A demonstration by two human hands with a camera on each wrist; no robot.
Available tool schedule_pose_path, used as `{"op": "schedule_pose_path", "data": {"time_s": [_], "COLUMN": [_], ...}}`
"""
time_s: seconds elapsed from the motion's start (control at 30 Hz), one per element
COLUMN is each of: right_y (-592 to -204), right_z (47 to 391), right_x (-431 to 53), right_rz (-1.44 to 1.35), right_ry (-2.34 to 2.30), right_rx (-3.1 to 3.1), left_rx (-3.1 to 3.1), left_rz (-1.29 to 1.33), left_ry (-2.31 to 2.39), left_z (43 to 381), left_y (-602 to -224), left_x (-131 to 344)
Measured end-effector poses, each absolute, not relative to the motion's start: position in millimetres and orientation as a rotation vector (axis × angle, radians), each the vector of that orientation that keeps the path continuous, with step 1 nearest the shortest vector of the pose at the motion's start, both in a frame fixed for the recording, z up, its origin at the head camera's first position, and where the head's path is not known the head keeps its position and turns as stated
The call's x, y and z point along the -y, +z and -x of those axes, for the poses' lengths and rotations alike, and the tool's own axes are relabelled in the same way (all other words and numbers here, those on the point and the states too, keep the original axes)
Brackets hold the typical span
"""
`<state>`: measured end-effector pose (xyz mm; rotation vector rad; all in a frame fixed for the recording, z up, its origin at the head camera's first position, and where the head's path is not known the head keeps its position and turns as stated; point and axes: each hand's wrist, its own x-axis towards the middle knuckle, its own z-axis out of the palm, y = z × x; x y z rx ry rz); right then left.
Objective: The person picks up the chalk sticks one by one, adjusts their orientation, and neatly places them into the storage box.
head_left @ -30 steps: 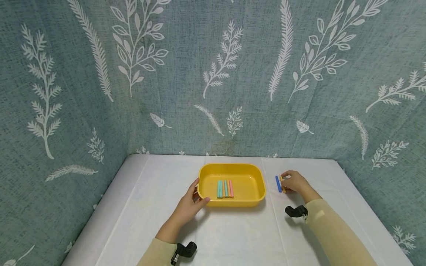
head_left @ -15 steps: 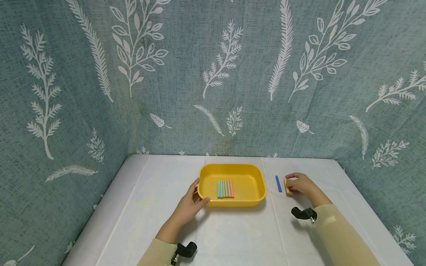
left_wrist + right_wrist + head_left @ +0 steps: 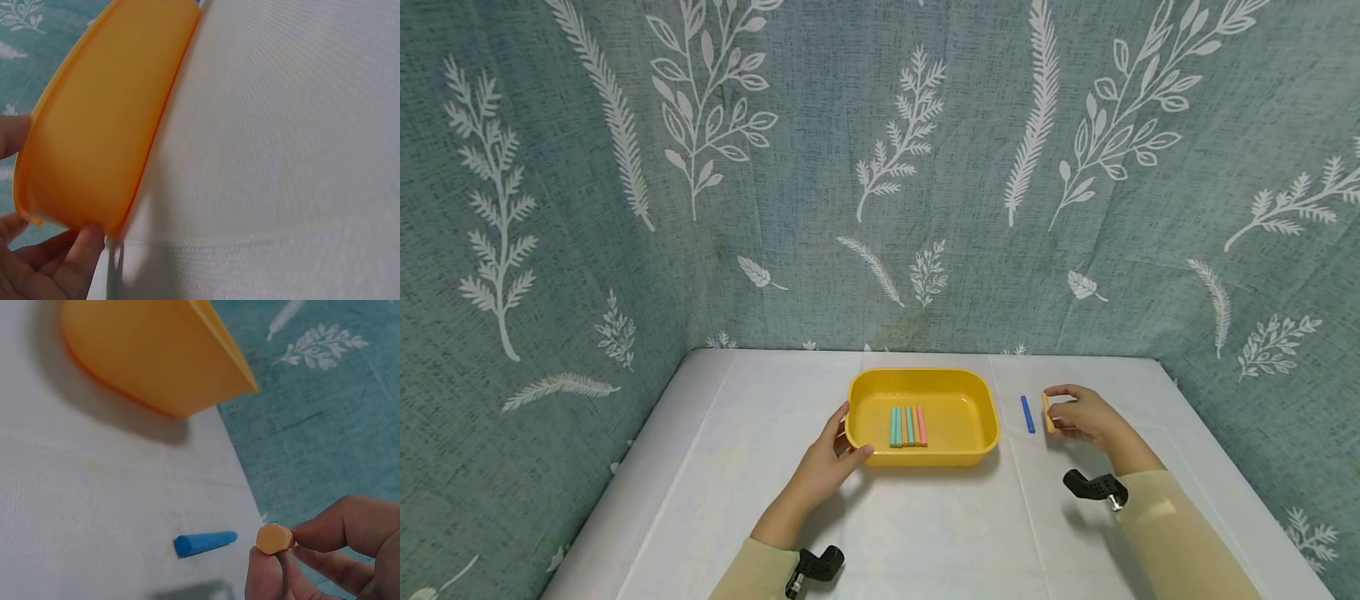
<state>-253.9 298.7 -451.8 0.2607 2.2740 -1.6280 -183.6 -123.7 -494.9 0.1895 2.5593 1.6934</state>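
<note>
My right hand (image 3: 1086, 421) pinches an orange chalk stick (image 3: 1048, 412) between thumb and fingers. In the right wrist view its six-sided end (image 3: 273, 539) faces the camera. A blue chalk stick (image 3: 1027, 414) lies on the table just left of that hand, apart from it. My left hand (image 3: 820, 473) grips the left end of a yellow tray (image 3: 966, 421), thumb at the near rim. Several teal, orange and pink chalk sticks (image 3: 896, 427) lie side by side in the tray's left half. In the left wrist view, fingertips touch the tray's wall (image 3: 106, 119).
A white cloth (image 3: 940, 533) covers the table. Teal leaf-patterned fabric (image 3: 820, 167) rises behind the table and at both sides. A black wrist camera (image 3: 1097, 487) sits at the right sleeve, and another camera (image 3: 820, 564) at the left one.
My right hand has moved right with the orange chalk stick, widening the gap to the blue one. The left hand, the tray and the chalk in it have stayed put.
</note>
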Motion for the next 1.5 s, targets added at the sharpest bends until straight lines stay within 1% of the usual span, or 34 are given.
{"op": "schedule_pose_path", "data": {"time_s": [0.27,0.5,0.63,0.7,0.77,0.87,1.27,1.5], "right_y": [-443,-433,-426,-424,-422,-418,-408,-409], "right_z": [249,249,247,246,245,244,247,252], "right_x": [-298,-287,-279,-276,-272,-266,-232,-210], "right_rz": [-0.196,-0.228,-0.185,-0.152,-0.123,-0.096,-0.024,-0.057], "right_ry": [-1.689,-1.695,-1.695,-1.709,-1.723,-1.740,-1.769,-1.771], "right_rx": [-2.237,-2.231,-2.226,-2.215,-2.203,-2.187,-2.123,-2.107], "left_rx": [-2.560,-2.559,-2.526,-2.519,-2.527,-2.548,-2.576,-2.575], "left_rz": [-0.193,-0.195,-0.220,-0.218,-0.213,-0.201,-0.177,-0.161], "left_ry": [1.697,1.687,1.695,1.702,1.700,1.700,1.672,1.669], "left_z": [184,184,177,177,177,183,184,184], "left_y": [-496,-495,-480,-480,-481,-494,-496,-496], "left_x": [124,124,123,123,123,124,123,122]}}
